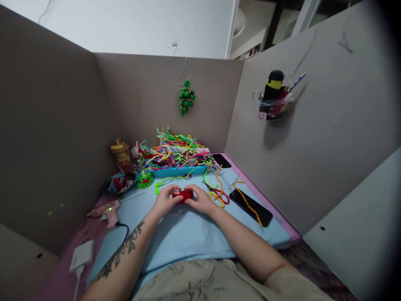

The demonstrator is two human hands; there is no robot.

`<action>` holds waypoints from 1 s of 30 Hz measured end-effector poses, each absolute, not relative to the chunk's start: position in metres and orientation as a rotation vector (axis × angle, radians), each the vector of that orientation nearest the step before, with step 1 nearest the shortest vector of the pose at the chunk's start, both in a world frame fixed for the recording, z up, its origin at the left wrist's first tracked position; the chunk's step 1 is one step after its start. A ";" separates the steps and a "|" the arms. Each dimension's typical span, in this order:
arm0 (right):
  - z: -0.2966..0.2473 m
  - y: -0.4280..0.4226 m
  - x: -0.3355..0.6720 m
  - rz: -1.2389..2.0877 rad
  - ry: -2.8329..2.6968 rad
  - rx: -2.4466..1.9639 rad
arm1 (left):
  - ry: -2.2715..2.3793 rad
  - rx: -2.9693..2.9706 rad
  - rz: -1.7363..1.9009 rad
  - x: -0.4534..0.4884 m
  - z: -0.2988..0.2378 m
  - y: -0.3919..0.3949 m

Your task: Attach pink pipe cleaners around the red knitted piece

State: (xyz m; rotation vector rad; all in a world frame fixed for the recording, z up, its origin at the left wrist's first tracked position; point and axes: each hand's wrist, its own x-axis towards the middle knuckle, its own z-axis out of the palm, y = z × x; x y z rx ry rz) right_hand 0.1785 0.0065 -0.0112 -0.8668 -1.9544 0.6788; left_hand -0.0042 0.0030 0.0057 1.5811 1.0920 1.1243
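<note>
A small red fuzzy piece (184, 195), made of wound pipe cleaner, rests between both my hands over the light blue mat (175, 234). My left hand (166, 200) pinches its left end with curled fingers. My right hand (202, 200) grips its right end the same way. Just beyond my hands lies a green pipe cleaner (171, 180). A blue tray (175, 170) heaped with many coloured pipe cleaners (173, 152) stands behind that.
Scissors with red and yellow handles (219, 195) lie right of my hands, beside a black phone (250, 207) with an orange pipe cleaner across it. A pink glue gun (108, 210), a dark bowl (119, 183) and a green frog figure (145, 179) sit left. Grey partition walls enclose the desk.
</note>
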 end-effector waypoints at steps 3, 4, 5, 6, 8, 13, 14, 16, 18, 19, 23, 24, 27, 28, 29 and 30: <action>-0.007 0.002 0.178 0.664 -1.894 -0.870 | 0.977 1.464 1.120 -0.008 0.006 0.005; -0.006 0.001 0.178 0.667 -1.874 -0.874 | 0.938 1.456 1.111 -0.009 0.006 0.005; -0.005 0.000 0.178 0.676 -1.857 -0.877 | 0.904 1.468 1.095 -0.009 0.006 0.005; -0.005 -0.001 0.177 0.690 -1.842 -0.878 | 0.879 1.497 1.074 -0.010 0.007 0.005; -0.004 -0.003 0.177 0.720 -1.805 -0.882 | 0.859 1.580 1.032 -0.010 0.007 0.004; -0.006 -0.001 0.177 0.747 -1.739 -0.882 | 0.967 1.692 1.029 -0.006 0.007 0.002; -0.007 0.000 0.177 0.752 -1.732 -0.876 | 0.992 1.688 1.031 -0.006 0.007 0.002; -0.009 0.003 0.177 0.765 -1.715 -0.864 | 1.029 1.672 1.026 -0.005 0.007 0.002; -0.012 0.006 0.178 0.792 -1.711 -0.859 | 1.040 1.644 1.016 -0.006 0.006 0.003; -0.013 0.008 0.180 0.815 -1.712 -0.857 | 1.035 1.625 1.018 -0.007 0.006 0.003; -0.016 0.014 0.185 1.031 -1.658 -0.770 | 0.984 1.494 1.088 -0.010 0.006 0.005; -0.017 0.014 0.185 1.101 -1.639 -0.722 | 0.973 1.450 1.116 -0.011 0.006 0.006; -0.017 0.011 0.181 1.224 -1.618 -0.628 | 0.929 1.315 1.202 -0.011 0.005 0.007; -0.017 0.009 0.179 1.231 -1.611 -0.627 | 0.910 1.275 1.223 -0.011 0.005 0.007; -0.017 0.007 0.176 1.228 -1.595 -0.634 | 0.889 1.239 1.238 -0.010 0.005 0.007; -0.017 0.006 0.174 1.220 -1.572 -0.642 | 0.869 1.212 1.246 -0.008 0.004 0.006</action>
